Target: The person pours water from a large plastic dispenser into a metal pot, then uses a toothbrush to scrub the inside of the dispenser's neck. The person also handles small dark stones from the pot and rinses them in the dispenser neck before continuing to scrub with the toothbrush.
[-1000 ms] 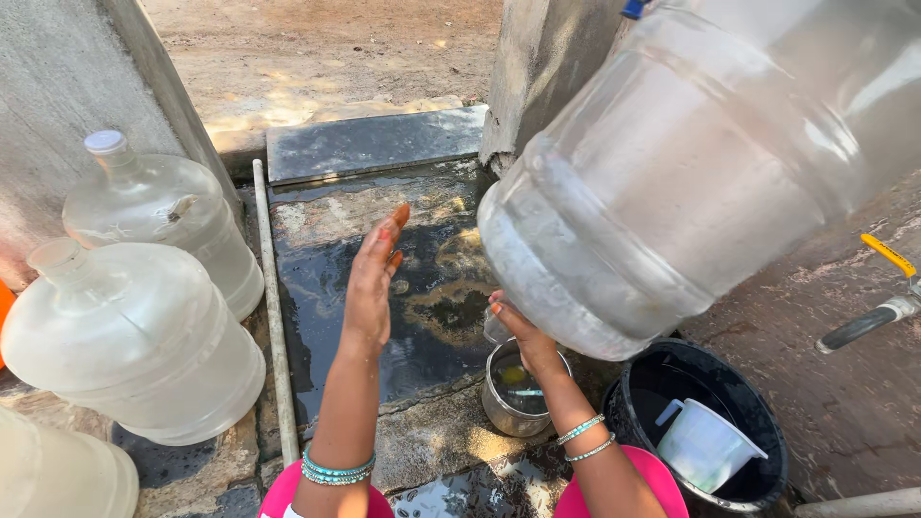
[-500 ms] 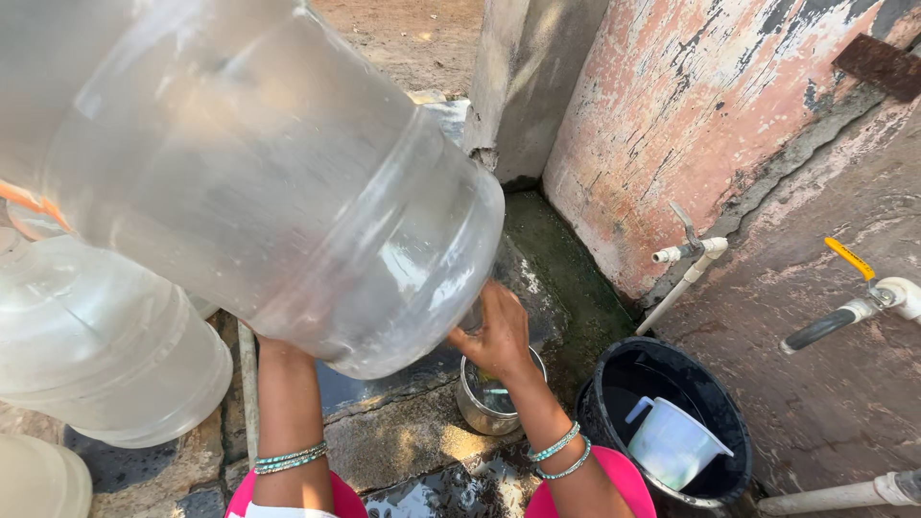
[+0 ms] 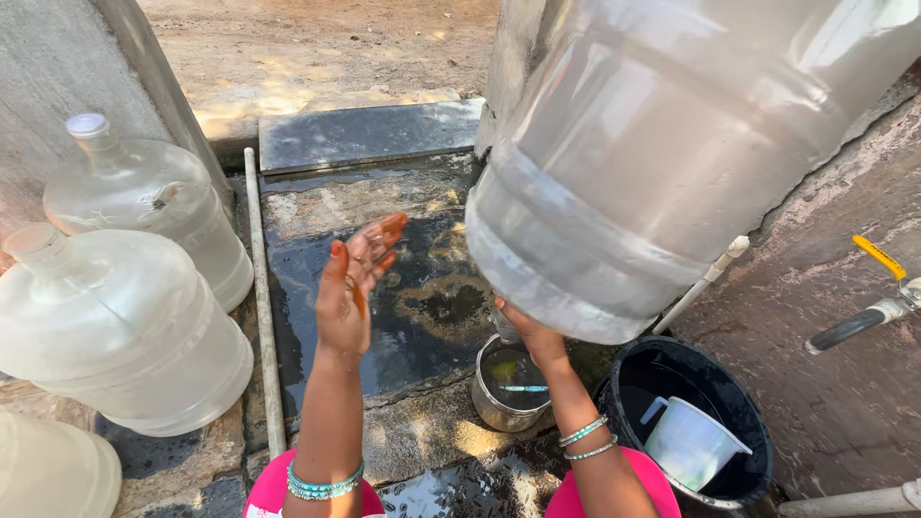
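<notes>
The right hand (image 3: 531, 338) was pressed up under the base of a large clear water jug (image 3: 672, 153), which was held raised and tilted; its fingers were hidden. The left hand (image 3: 353, 288) was spread open, empty, above the wet stone slab (image 3: 384, 230). A steel pot (image 3: 504, 388) and black bucket (image 3: 739, 470) were seen below.

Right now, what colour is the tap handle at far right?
Yellow: the tap handle sits above a grey spout, seen in the head view.
</notes>
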